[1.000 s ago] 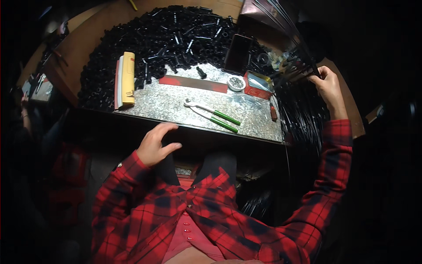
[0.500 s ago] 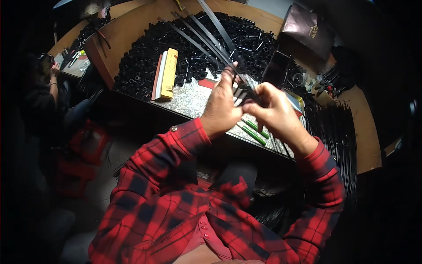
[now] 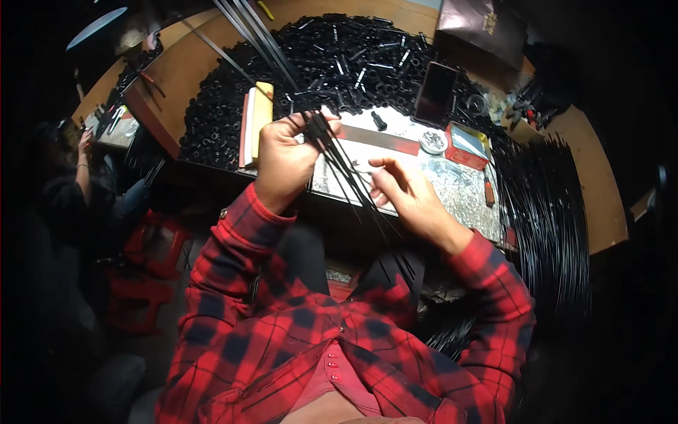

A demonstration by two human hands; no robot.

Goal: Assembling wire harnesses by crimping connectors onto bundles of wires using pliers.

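My left hand (image 3: 286, 155) is closed around a bundle of thin black rods (image 3: 341, 161). One end of the bundle slants down to the right past the table edge, and long grey strips (image 3: 258, 42) rise from near this hand to the upper left. My right hand (image 3: 409, 194) is beside the lower part of the bundle, its fingers loosely bent and apart, with nothing seen in them. Beyond the hands, a small black fitting (image 3: 379, 121) lies on the speckled work surface (image 3: 441, 191), near a flat dark red strip (image 3: 378, 140).
A large heap of black tubular parts (image 3: 353, 56) covers the far table. A phone (image 3: 436, 92), round tin (image 3: 433, 143) and red box (image 3: 467, 147) stand right of centre. A yellow block (image 3: 262, 116) is at left. Many rods (image 3: 547, 212) hang at right; another person (image 3: 81, 162) sits far left.
My hands have parted; the left moved left with the bundle, and the right drew away from it. The long strips swung to the left. The two green rod-like pieces are out of sight.
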